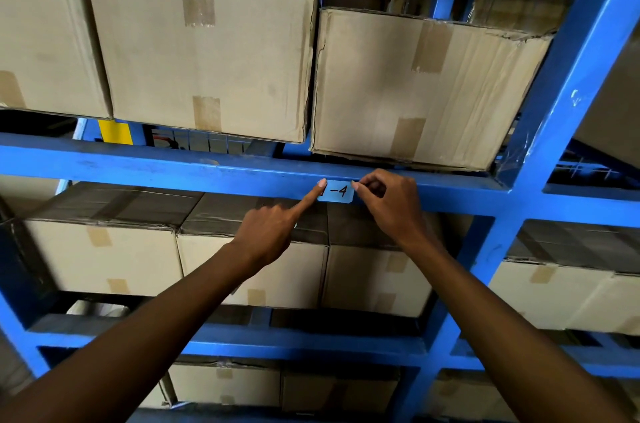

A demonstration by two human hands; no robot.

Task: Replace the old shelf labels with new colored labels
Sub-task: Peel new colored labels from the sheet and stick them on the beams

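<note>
A light blue label (337, 191) with "-4" written in black lies flat on the front of the blue shelf beam (173, 168). My left hand (270, 235) reaches up from below. Its straight index fingertip presses the label's left end and hides the first character, while its other fingers are curled in. My right hand (391, 204) is at the label's right end, thumb and fingertips pinching that edge against the beam.
Taped cardboard boxes (207, 52) sit on the shelf above the beam, and more boxes (252, 270) fill the shelves below. A blue upright post (561, 83) rises at the right. A yellow strip (116, 132) shows behind the rack at the left.
</note>
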